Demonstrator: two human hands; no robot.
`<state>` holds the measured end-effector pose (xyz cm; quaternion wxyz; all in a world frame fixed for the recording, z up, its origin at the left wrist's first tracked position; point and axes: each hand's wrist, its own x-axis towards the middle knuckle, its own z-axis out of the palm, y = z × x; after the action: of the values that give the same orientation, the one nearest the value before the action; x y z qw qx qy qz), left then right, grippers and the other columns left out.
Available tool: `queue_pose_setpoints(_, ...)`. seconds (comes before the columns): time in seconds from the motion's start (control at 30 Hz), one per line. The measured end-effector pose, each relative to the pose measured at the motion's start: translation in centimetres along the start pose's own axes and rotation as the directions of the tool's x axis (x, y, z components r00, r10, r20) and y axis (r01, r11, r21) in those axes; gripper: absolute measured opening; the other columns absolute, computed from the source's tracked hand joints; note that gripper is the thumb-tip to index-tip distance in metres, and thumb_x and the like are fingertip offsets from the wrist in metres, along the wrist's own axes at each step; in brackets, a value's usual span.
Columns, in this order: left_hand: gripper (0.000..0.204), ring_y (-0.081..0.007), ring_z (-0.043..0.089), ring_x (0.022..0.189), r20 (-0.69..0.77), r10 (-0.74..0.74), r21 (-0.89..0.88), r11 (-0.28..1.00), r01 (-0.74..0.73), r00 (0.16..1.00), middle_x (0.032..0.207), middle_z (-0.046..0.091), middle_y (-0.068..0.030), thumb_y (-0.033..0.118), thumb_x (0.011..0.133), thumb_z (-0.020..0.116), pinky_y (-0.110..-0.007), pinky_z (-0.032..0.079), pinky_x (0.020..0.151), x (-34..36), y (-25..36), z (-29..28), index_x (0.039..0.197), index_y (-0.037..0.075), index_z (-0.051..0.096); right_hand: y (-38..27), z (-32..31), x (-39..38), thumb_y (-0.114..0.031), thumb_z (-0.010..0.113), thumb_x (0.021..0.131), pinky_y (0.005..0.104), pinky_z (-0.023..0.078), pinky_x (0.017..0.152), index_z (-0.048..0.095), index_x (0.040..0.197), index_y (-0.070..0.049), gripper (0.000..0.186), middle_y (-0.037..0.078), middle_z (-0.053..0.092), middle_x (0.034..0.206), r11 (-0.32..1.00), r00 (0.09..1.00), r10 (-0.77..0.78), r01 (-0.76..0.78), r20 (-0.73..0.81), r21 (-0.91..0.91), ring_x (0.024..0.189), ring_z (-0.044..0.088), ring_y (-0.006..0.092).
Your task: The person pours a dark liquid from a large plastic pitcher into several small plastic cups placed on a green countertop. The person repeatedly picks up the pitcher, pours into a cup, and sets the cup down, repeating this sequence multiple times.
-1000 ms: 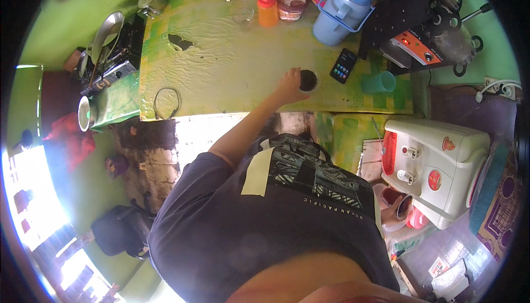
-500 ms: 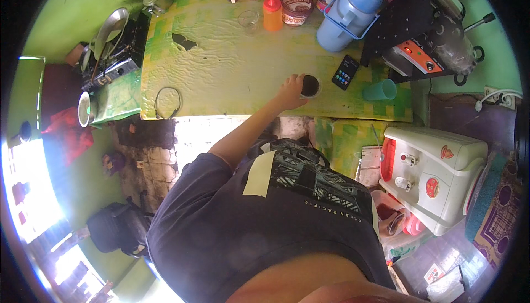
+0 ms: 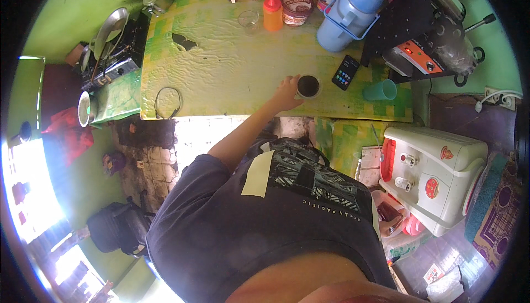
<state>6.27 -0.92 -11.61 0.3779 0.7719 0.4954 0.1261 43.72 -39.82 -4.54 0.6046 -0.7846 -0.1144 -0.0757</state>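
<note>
Over the right half of the green-yellow table, my left hand is closed at the left side of a round cup of dark liquid. The cup stands upright on the tabletop, and its handle, if any, is hidden by my fingers. At the lower right, close to my body, part of my right hand shows among pink containers beside the water dispenser. Its fingers are bent around a dark reddish-brown thing, too small and shaded to name. My shirt hides the right forearm.
Right of the cup lie a phone and a green tumbler. A blue thermos jug, an orange squeeze bottle and a clear glass stand farther back. The white water dispenser is beside me. A stove is at left.
My left hand has shifted slightly left and its fingers have come off the cup's top to its side; the cup has moved slightly left. The dark reddish-brown thing near my right hand shows more.
</note>
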Motion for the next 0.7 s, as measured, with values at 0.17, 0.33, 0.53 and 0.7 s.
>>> queue_pose_setpoints(0.17,0.087,-0.0452,0.037,0.119,-0.006,0.012,-0.007,1.0,-0.012,1.0,0.128,0.035,-0.0281,0.026,0.072,0.073,-0.049,0.035,0.099,0.0,-0.2,-0.3,0.139,0.004,0.022,0.4,-0.6,0.5,-0.026,0.072,0.077,0.0334,0.051,0.076,0.056,0.108,0.002,0.045,0.017,0.061,0.102,0.997,0.997,0.074,-0.076,0.033,0.033,0.09,0.06,0.024)
queue_pose_setpoints(0.33,0.087,-0.046,0.038,0.117,-0.014,0.01,0.005,1.0,-0.01,1.0,0.127,0.035,-0.0283,0.026,0.072,0.073,-0.05,0.035,0.099,0.3,-0.3,-0.3,0.139,0.004,0.022,1.1,-1.5,1.0,-0.026,0.071,0.077,0.0335,0.05,0.077,0.055,0.111,0.001,0.046,0.017,0.06,0.105,0.982,0.984,0.166,-0.17,0.063,0.081,0.093,0.059,0.0239)
queue_pose_setpoints(0.53,0.086,-0.046,0.038,0.118,-0.035,0.024,-0.008,1.0,-0.024,0.999,0.127,0.036,-0.0286,0.027,0.072,0.073,-0.05,0.035,0.099,0.4,-0.5,-0.3,0.138,0.003,0.023,2.0,-3.0,2.2,-0.027,0.069,0.078,0.0336,0.05,0.079,0.055,0.113,0.0,0.047,0.017,0.059,0.109,0.936,0.949,0.298,-0.312,0.106,0.165,0.096,0.058,0.0239)
queue_pose_setpoints(0.7,0.086,-0.0453,0.038,0.118,-0.027,-0.013,-0.031,0.999,0.012,1.0,0.128,0.036,-0.0283,0.026,0.071,0.073,-0.049,0.035,0.1,0.5,-0.7,-0.4,0.137,0.003,0.024,3.4,-5.1,3.5,-0.028,0.068,0.079,0.0337,0.049,0.081,0.054,0.116,-0.001,0.048,0.017,0.059,0.112,0.854,0.894,0.42,-0.448,0.158,0.263,0.099,0.057,0.0239)
